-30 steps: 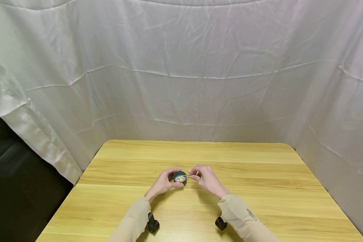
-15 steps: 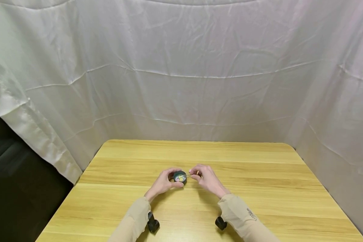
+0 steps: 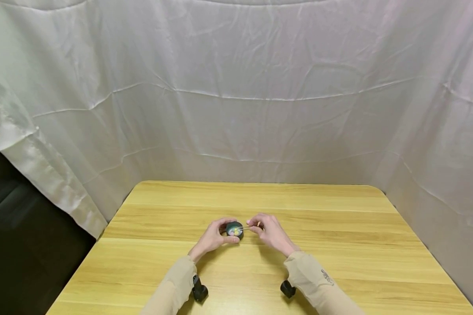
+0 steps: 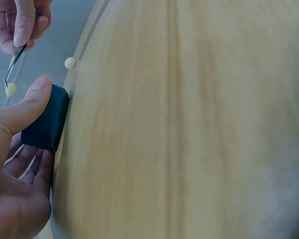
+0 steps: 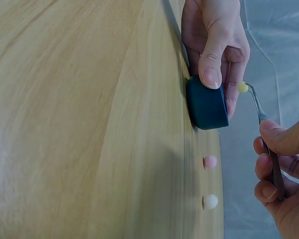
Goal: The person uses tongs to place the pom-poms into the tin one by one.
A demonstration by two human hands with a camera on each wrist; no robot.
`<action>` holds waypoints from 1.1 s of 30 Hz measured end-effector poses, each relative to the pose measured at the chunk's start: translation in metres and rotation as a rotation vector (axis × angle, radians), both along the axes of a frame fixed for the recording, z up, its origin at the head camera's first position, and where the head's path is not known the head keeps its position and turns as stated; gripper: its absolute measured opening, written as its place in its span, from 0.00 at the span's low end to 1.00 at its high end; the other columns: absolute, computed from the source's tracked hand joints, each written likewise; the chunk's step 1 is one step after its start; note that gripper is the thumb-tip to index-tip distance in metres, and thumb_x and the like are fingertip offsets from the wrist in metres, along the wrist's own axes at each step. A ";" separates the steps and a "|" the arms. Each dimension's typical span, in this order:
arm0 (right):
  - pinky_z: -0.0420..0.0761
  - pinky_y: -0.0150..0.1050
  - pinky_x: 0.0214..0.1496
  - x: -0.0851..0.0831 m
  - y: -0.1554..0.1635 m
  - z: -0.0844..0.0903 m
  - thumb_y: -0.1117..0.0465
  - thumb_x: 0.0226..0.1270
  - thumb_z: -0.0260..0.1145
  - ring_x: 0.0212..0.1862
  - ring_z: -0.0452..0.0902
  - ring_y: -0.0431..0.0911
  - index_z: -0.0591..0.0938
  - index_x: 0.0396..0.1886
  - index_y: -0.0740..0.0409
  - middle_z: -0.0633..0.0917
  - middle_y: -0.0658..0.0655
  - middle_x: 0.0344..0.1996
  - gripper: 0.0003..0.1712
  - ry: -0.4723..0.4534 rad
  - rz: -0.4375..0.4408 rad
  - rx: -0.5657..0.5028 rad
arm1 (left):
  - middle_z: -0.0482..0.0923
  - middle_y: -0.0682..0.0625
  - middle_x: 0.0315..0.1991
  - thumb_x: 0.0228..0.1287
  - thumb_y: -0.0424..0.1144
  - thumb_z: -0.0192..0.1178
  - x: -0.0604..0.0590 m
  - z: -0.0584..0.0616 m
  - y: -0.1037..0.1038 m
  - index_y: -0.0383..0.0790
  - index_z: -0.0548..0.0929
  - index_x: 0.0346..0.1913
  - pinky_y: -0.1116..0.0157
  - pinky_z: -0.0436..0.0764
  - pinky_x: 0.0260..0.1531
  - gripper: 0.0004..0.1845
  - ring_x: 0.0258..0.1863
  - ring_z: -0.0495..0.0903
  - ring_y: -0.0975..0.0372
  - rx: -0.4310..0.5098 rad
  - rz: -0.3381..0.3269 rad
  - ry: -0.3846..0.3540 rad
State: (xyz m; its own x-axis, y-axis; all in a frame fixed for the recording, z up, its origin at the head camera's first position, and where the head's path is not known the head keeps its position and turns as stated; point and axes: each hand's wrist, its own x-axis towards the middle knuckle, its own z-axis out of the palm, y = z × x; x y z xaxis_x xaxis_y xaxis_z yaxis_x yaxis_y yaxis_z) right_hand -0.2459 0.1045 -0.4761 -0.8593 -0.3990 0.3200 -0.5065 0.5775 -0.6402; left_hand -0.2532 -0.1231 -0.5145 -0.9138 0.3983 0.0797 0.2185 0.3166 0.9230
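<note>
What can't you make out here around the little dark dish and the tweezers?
- Dark dish: its inside is hidden in both wrist views, which show only the side wall; too small in the head view.
- Tweezers: rear end hidden inside the right hand.
- Left hand: cut off by the left wrist frame edge.

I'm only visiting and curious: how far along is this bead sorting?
Some beads seem to lie in the dark round container. The left hand steadies it; the right hand holds tweezers with a yellow bead above it. A pink bead and white bead remain on the table.
</note>
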 end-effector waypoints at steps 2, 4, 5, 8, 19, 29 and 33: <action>0.80 0.28 0.37 0.000 0.000 0.000 0.71 0.64 0.70 0.36 0.81 0.43 0.88 0.39 0.62 0.89 0.57 0.39 0.05 -0.003 -0.003 0.003 | 0.80 0.36 0.59 0.59 0.36 0.73 0.000 0.000 0.000 0.31 0.75 0.66 0.54 0.82 0.57 0.32 0.56 0.82 0.48 -0.002 0.000 0.001; 0.80 0.28 0.37 -0.001 0.000 -0.001 0.71 0.64 0.70 0.36 0.81 0.43 0.88 0.39 0.62 0.89 0.57 0.40 0.05 -0.009 -0.005 0.007 | 0.80 0.36 0.59 0.59 0.36 0.74 0.000 0.000 0.000 0.31 0.75 0.66 0.55 0.82 0.57 0.33 0.56 0.82 0.48 -0.006 0.000 0.000; 0.79 0.28 0.37 -0.001 0.000 -0.001 0.71 0.64 0.70 0.36 0.81 0.43 0.88 0.39 0.62 0.89 0.57 0.40 0.05 -0.011 -0.004 0.008 | 0.80 0.36 0.59 0.58 0.36 0.74 -0.001 0.000 0.000 0.31 0.75 0.66 0.55 0.82 0.58 0.33 0.56 0.82 0.48 -0.006 0.000 -0.002; 0.79 0.28 0.37 -0.002 -0.001 -0.002 0.71 0.64 0.69 0.36 0.81 0.44 0.88 0.39 0.63 0.89 0.57 0.40 0.05 -0.019 -0.004 0.011 | 0.80 0.36 0.59 0.58 0.36 0.74 -0.001 0.000 -0.001 0.30 0.75 0.66 0.54 0.82 0.58 0.33 0.56 0.82 0.48 -0.010 -0.005 0.004; 0.80 0.29 0.37 -0.004 -0.002 -0.005 0.70 0.65 0.69 0.36 0.81 0.42 0.88 0.39 0.60 0.89 0.56 0.41 0.06 -0.051 -0.033 0.001 | 0.80 0.36 0.59 0.58 0.36 0.74 -0.001 0.000 -0.001 0.30 0.75 0.66 0.57 0.83 0.56 0.34 0.56 0.82 0.48 -0.020 -0.005 0.007; 0.79 0.29 0.34 -0.008 0.014 -0.006 0.71 0.64 0.69 0.32 0.77 0.38 0.87 0.35 0.60 0.88 0.53 0.32 0.04 -0.032 -0.103 -0.020 | 0.78 0.33 0.59 0.59 0.36 0.73 -0.001 0.000 -0.001 0.28 0.74 0.66 0.54 0.83 0.57 0.33 0.56 0.81 0.45 -0.010 -0.022 0.020; 0.78 0.28 0.32 -0.019 0.041 -0.009 0.72 0.63 0.70 0.30 0.78 0.40 0.87 0.35 0.64 0.86 0.56 0.29 0.03 -0.008 -0.182 -0.041 | 0.78 0.33 0.60 0.60 0.35 0.72 0.000 0.000 -0.002 0.29 0.74 0.66 0.51 0.82 0.58 0.33 0.57 0.81 0.44 -0.003 -0.028 0.013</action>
State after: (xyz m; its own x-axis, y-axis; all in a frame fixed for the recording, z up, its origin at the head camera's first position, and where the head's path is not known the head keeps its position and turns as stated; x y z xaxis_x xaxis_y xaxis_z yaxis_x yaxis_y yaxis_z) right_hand -0.2649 0.1454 -0.4854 -0.9188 -0.2234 0.3254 -0.3906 0.6327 -0.6687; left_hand -0.2535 -0.1253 -0.5142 -0.9012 0.4239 0.0898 0.2389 0.3131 0.9192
